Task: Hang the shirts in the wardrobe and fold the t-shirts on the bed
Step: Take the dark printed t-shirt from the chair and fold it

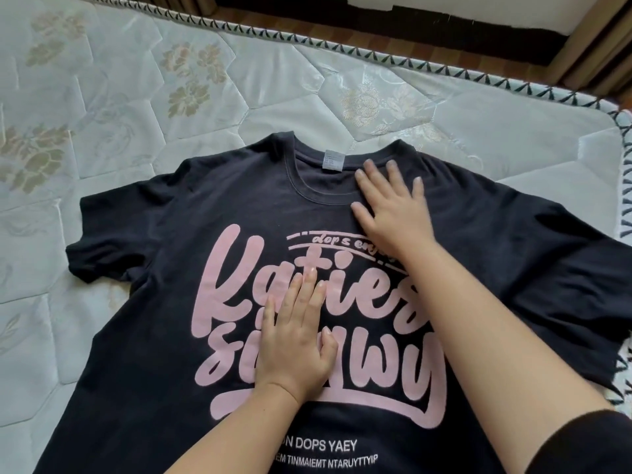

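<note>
One black t-shirt point(164, 234) lies spread face up on the bed, on a white quilted mattress point(136, 97) with a pale flower pattern. It fills the centre and lower part of the frame. Its long axis runs from the bottom of the frame up to the top, with the collar point(297, 179) pointing to the top and the hem cut off by the bottom edge. One short sleeve reaches to the left of the frame and the other to the right edge. One white label point(332, 161) shows inside the neck, and large pink lettering point(232, 278) covers the chest.

Two hands rest on the shirt. The left hand point(294, 340) lies flat on the lettering at lower centre, its grip open and fingers straight. The right hand point(390, 213) lies flat just below the collar on its right side, fingers spread, its grip open too.
</note>
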Motion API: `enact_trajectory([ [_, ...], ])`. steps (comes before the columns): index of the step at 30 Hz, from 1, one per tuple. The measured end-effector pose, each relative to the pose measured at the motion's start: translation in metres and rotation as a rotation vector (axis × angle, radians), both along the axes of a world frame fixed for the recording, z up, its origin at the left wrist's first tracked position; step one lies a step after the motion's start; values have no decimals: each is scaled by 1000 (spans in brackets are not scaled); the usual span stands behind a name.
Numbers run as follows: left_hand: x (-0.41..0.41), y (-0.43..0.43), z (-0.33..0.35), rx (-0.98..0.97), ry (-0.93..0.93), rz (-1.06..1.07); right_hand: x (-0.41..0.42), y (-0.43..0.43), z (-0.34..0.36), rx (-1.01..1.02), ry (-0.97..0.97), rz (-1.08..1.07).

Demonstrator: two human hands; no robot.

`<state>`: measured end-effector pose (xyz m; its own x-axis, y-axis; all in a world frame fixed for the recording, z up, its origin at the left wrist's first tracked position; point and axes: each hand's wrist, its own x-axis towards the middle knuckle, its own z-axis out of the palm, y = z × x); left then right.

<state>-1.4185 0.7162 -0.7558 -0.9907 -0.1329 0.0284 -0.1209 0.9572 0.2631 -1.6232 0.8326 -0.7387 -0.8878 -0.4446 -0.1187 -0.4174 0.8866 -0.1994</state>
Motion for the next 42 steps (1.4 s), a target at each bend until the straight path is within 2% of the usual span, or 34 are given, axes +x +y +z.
enact_trajectory([
  [7,1,0,-1,-1,-5,2,-30,75,5,125,-39,-337],
  [10,1,0,-1,-7,5,-3,-20,70,13,149,-38,-418],
  [12,1,0,-1,-9,14,-1,-3,45,16,110,16,-342],
  [14,1,1,-1,-5,19,5,21,6,15,46,41,-124],
  [17,-1,0,-2,-13,29,11,57,-55,10,-59,-29,206],
  [19,-2,0,-3,-15,33,21,67,-81,5,-85,-83,256],
  [26,0,0,-2,-12,23,6,18,-65,-3,-52,13,58],
  [32,1,1,0,-20,4,7,2,-26,-3,-7,42,23],
  [39,1,0,0,-39,10,5,-10,37,2,46,-27,-286],
  [42,0,0,-2,-30,30,2,7,43,7,70,-15,-354],
])
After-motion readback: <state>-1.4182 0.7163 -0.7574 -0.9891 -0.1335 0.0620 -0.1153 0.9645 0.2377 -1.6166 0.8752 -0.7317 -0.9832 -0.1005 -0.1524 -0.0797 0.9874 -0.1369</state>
